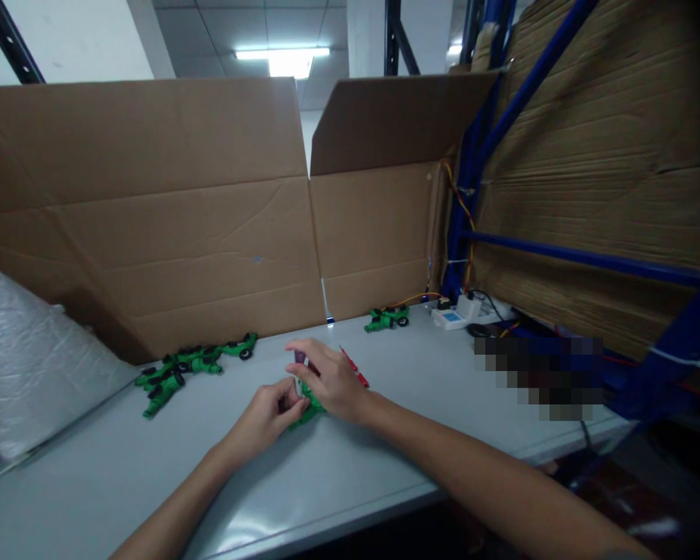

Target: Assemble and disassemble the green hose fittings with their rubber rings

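Observation:
Near the middle of the table, my left hand (277,406) pinches a green toy piece (310,411), which is partly covered by both hands. Bent over it from the right, my right hand (330,377) has its fingers curled round a small dark purple knob or handle (299,357). What lies below that handle is too small and too hidden to make out. Just behind my right hand, a thin red tool (355,369) lies on the table.
Several green toys with black wheels (192,362) lie at the back left, and another green toy (386,318) at the back right. A white padded bag (40,365) stands far left. Cardboard (210,233) walls the back; a power strip (490,313) and wires sit by the blue frame.

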Action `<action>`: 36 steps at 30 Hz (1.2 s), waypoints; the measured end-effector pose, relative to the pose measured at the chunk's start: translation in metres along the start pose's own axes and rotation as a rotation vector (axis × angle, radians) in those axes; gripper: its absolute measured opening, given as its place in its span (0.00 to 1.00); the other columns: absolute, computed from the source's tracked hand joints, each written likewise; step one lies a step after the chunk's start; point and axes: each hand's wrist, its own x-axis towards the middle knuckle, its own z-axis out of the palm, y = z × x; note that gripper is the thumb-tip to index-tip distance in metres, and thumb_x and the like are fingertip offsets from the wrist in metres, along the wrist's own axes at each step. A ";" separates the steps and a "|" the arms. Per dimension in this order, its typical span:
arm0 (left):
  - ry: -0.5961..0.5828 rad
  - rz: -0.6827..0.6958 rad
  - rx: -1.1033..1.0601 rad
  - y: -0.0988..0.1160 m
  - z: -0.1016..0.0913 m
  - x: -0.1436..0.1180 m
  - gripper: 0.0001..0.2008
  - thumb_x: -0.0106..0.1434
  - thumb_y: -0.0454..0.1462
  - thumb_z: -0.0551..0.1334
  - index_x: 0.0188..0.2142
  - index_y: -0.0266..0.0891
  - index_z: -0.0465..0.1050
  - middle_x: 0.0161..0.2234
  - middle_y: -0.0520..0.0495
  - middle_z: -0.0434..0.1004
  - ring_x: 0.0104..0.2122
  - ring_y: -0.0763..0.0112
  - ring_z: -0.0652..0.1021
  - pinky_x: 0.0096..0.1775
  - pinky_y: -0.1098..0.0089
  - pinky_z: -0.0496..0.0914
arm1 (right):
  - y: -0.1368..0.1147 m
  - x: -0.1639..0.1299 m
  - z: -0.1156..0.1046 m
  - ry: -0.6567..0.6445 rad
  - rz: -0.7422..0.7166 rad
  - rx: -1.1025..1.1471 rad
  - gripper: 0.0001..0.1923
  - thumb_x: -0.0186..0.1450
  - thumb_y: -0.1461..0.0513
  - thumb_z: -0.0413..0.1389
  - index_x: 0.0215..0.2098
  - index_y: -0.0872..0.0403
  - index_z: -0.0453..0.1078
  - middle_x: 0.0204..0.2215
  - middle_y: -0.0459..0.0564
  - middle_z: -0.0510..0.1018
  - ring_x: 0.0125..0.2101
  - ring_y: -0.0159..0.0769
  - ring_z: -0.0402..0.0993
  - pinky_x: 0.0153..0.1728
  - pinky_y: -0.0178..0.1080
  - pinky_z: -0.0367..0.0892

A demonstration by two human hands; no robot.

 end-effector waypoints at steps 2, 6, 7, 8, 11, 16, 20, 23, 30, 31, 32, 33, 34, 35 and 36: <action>-0.007 0.000 -0.011 0.000 0.000 0.000 0.18 0.72 0.48 0.61 0.30 0.39 0.63 0.25 0.56 0.62 0.26 0.74 0.63 0.29 0.73 0.57 | -0.002 0.001 -0.002 -0.039 -0.026 0.052 0.16 0.79 0.58 0.47 0.62 0.48 0.67 0.50 0.52 0.78 0.48 0.37 0.77 0.51 0.39 0.71; -0.017 0.013 -0.044 0.000 0.000 0.001 0.18 0.72 0.48 0.60 0.31 0.40 0.63 0.26 0.56 0.62 0.26 0.74 0.63 0.29 0.72 0.57 | -0.006 0.002 0.000 -0.070 0.094 0.204 0.17 0.80 0.59 0.45 0.62 0.47 0.67 0.46 0.48 0.81 0.33 0.30 0.76 0.39 0.34 0.72; -0.017 0.016 -0.047 0.000 0.000 0.001 0.18 0.72 0.48 0.60 0.31 0.40 0.63 0.26 0.56 0.62 0.26 0.74 0.63 0.29 0.72 0.57 | -0.007 0.003 0.000 -0.082 0.134 0.237 0.16 0.80 0.58 0.46 0.61 0.48 0.68 0.44 0.47 0.81 0.28 0.28 0.73 0.35 0.33 0.71; -0.016 0.017 -0.048 0.000 0.001 0.001 0.18 0.72 0.48 0.60 0.30 0.40 0.63 0.26 0.56 0.62 0.26 0.74 0.63 0.29 0.72 0.57 | -0.007 0.004 0.000 -0.094 0.163 0.261 0.15 0.79 0.58 0.47 0.60 0.48 0.68 0.42 0.46 0.81 0.25 0.27 0.70 0.32 0.32 0.69; -0.012 0.013 -0.053 0.000 0.003 0.001 0.18 0.72 0.47 0.60 0.29 0.40 0.62 0.25 0.56 0.61 0.26 0.74 0.62 0.29 0.72 0.56 | -0.009 0.005 -0.001 -0.094 0.186 0.266 0.12 0.78 0.58 0.49 0.56 0.49 0.70 0.36 0.44 0.80 0.27 0.28 0.71 0.33 0.32 0.68; -0.009 0.011 -0.068 -0.004 0.006 0.002 0.18 0.71 0.47 0.61 0.28 0.39 0.62 0.24 0.56 0.61 0.25 0.75 0.62 0.29 0.72 0.56 | -0.013 0.006 0.001 -0.007 0.128 0.140 0.09 0.75 0.56 0.56 0.49 0.51 0.72 0.40 0.46 0.78 0.37 0.34 0.74 0.41 0.34 0.68; -0.010 -0.004 -0.068 -0.007 0.007 0.002 0.17 0.70 0.46 0.61 0.28 0.39 0.63 0.24 0.56 0.61 0.25 0.74 0.62 0.28 0.72 0.56 | -0.017 0.005 0.005 -0.030 0.108 0.133 0.09 0.75 0.55 0.56 0.49 0.50 0.72 0.40 0.46 0.78 0.37 0.34 0.73 0.42 0.34 0.68; -0.006 -0.006 -0.055 -0.006 0.007 0.002 0.17 0.70 0.46 0.61 0.29 0.39 0.64 0.24 0.56 0.61 0.25 0.74 0.62 0.29 0.72 0.56 | -0.017 0.005 0.007 -0.025 0.130 0.128 0.09 0.74 0.54 0.57 0.48 0.50 0.72 0.39 0.46 0.77 0.36 0.34 0.72 0.40 0.34 0.68; 0.002 -0.013 -0.025 0.001 0.003 0.002 0.18 0.70 0.47 0.61 0.28 0.40 0.62 0.24 0.57 0.60 0.25 0.74 0.61 0.28 0.72 0.56 | -0.007 0.000 0.008 0.082 0.234 0.192 0.14 0.69 0.51 0.62 0.45 0.50 0.68 0.29 0.40 0.70 0.28 0.32 0.68 0.31 0.34 0.64; 0.001 -0.019 -0.026 0.002 0.003 0.001 0.18 0.70 0.47 0.61 0.28 0.40 0.61 0.23 0.57 0.61 0.25 0.74 0.62 0.28 0.72 0.56 | -0.005 -0.001 0.008 0.098 0.249 0.202 0.15 0.69 0.50 0.63 0.44 0.50 0.67 0.28 0.39 0.69 0.27 0.31 0.68 0.30 0.34 0.64; 0.002 -0.026 -0.025 0.003 0.002 0.001 0.18 0.70 0.48 0.61 0.28 0.40 0.61 0.23 0.57 0.61 0.24 0.74 0.62 0.28 0.72 0.56 | -0.004 -0.002 0.009 0.111 0.261 0.209 0.16 0.69 0.49 0.63 0.43 0.50 0.66 0.28 0.39 0.69 0.26 0.31 0.67 0.30 0.34 0.63; 0.001 -0.029 -0.022 0.005 0.001 0.000 0.18 0.70 0.48 0.61 0.29 0.40 0.62 0.23 0.57 0.62 0.24 0.74 0.63 0.28 0.72 0.56 | -0.002 -0.002 0.009 0.122 0.270 0.215 0.16 0.69 0.49 0.62 0.43 0.49 0.65 0.29 0.39 0.70 0.26 0.31 0.67 0.30 0.34 0.64; -0.001 -0.028 -0.018 0.006 0.000 -0.001 0.18 0.70 0.48 0.61 0.29 0.40 0.62 0.24 0.56 0.63 0.25 0.74 0.63 0.28 0.73 0.57 | -0.001 -0.002 0.009 0.137 0.275 0.221 0.16 0.70 0.49 0.62 0.44 0.49 0.65 0.30 0.40 0.71 0.26 0.31 0.68 0.30 0.34 0.64; 0.000 -0.026 -0.011 0.007 -0.001 -0.001 0.18 0.70 0.48 0.61 0.29 0.40 0.63 0.24 0.56 0.64 0.25 0.74 0.64 0.28 0.73 0.57 | 0.001 -0.002 0.009 0.155 0.278 0.225 0.16 0.70 0.49 0.60 0.44 0.49 0.65 0.30 0.40 0.71 0.27 0.31 0.68 0.30 0.34 0.64; 0.001 -0.023 -0.002 0.009 -0.001 -0.002 0.18 0.70 0.48 0.61 0.30 0.40 0.63 0.24 0.56 0.65 0.25 0.74 0.64 0.28 0.73 0.58 | 0.003 -0.001 0.008 0.179 0.281 0.225 0.15 0.72 0.49 0.59 0.45 0.49 0.65 0.31 0.41 0.72 0.27 0.32 0.69 0.31 0.35 0.65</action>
